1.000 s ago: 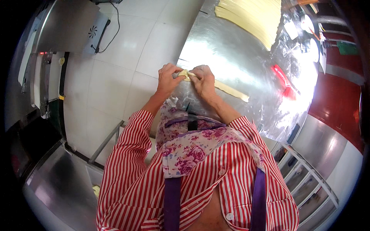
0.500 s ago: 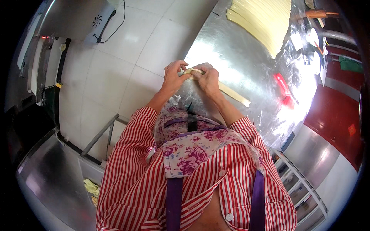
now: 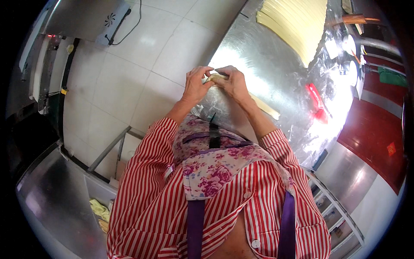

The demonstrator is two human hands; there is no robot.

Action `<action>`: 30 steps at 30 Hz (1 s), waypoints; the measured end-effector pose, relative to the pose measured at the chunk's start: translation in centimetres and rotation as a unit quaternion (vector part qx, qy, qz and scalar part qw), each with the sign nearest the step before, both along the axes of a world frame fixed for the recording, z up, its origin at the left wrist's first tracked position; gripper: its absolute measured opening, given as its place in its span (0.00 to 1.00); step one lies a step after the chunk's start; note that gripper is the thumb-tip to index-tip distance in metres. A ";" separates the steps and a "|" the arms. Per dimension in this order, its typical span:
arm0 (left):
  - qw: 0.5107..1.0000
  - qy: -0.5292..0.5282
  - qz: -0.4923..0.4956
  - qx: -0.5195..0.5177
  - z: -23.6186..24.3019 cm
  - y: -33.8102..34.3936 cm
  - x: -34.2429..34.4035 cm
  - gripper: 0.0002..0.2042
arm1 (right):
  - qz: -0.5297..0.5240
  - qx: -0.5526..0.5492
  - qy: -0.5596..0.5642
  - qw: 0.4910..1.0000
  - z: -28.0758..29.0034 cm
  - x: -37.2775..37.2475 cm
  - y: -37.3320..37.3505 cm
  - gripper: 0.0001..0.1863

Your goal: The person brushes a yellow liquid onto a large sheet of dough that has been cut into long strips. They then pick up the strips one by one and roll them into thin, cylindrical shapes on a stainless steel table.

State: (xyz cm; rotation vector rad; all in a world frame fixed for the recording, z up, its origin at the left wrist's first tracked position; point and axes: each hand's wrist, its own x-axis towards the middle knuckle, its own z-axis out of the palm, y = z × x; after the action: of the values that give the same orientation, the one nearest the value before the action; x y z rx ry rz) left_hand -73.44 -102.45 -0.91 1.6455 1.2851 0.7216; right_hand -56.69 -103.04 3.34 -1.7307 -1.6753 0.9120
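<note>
At the far left, a grey metal appliance with a fan-shaped black vent stands on pale, square floor tiles. Below it, a crumpled light yellow cloth lies low down, and a thin black cable curves over the floor to the right of the vent.

Next comes the left hand, its sleeve red-and-white striped. Its fingers are curled, with a small gap between index finger and thumb; the thumb touches the end of a small, pale yellow piece of dough, though I cannot tell whether the hand grips it. That piece sits between the two hands, near the left edge of a shiny metal work table. The right hand has its thumb and fingers closed on the piece.

Past the right wrist, a narrow, flat strip of pale yellow dough lies slantwise on the table. Farther right and up, a broad yellow dough sheet marked with parallel lines covers the table's far part. Nearer, a translucent red brush-like tool lies on the metal.
</note>
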 end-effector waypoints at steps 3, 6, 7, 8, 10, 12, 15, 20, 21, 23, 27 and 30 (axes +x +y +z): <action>1.000 0.009 -0.005 0.021 -0.2 0.0 0.0 0.17 | 0.010 -0.108 -0.006 0.994 2.0 2.1 0.1 0.11; 1.000 -0.007 -0.009 0.022 -0.5 0.1 0.2 0.15 | -0.002 -0.140 -0.013 0.990 0.9 2.2 -0.4 0.10; 1.000 -0.014 -0.010 0.020 -0.5 0.2 0.2 0.14 | -0.018 -0.124 -0.007 0.992 0.3 1.9 -0.6 0.10; 1.000 -0.011 -0.010 0.017 -0.5 0.1 0.2 0.14 | -0.035 -0.109 -0.002 0.993 -0.2 1.8 -0.7 0.10; 1.000 -0.005 -0.009 0.011 -0.6 0.1 0.2 0.14 | -0.014 -0.110 -0.011 0.994 0.0 1.8 -0.5 0.10; 0.999 0.007 -0.001 0.047 -0.7 0.0 0.2 0.16 | 0.009 -0.119 -0.007 0.993 0.5 1.9 -0.2 0.09; 0.997 0.003 0.005 0.077 -0.8 0.0 0.3 0.17 | 0.033 -0.110 0.005 0.993 0.4 1.9 0.2 0.10; 0.998 -0.008 0.012 0.065 -1.3 -0.2 0.4 0.17 | 0.013 -0.073 -0.027 0.997 -0.1 0.9 0.0 0.12; 0.998 -0.012 0.012 0.066 -1.2 -0.1 0.3 0.17 | 0.017 -0.052 -0.028 0.998 0.0 0.8 -0.1 0.12; 0.998 -0.005 0.010 0.066 -1.1 -0.1 0.2 0.16 | 0.026 -0.010 -0.030 0.999 0.3 0.8 -0.3 0.12; 0.997 0.009 -0.008 0.072 -0.9 -0.1 0.1 0.18 | -0.019 -0.038 0.004 0.999 0.1 0.2 -0.7 0.11; 0.997 -0.034 -0.064 0.031 0.1 0.7 -1.0 0.22 | -0.033 -0.032 -0.013 0.999 -0.4 0.1 -0.7 0.12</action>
State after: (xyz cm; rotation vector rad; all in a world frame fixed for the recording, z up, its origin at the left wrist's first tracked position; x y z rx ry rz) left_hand -74.47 -101.74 -0.77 1.7211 1.1096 0.7380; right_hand -56.54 -103.70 2.91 -1.8349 -1.6119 0.9256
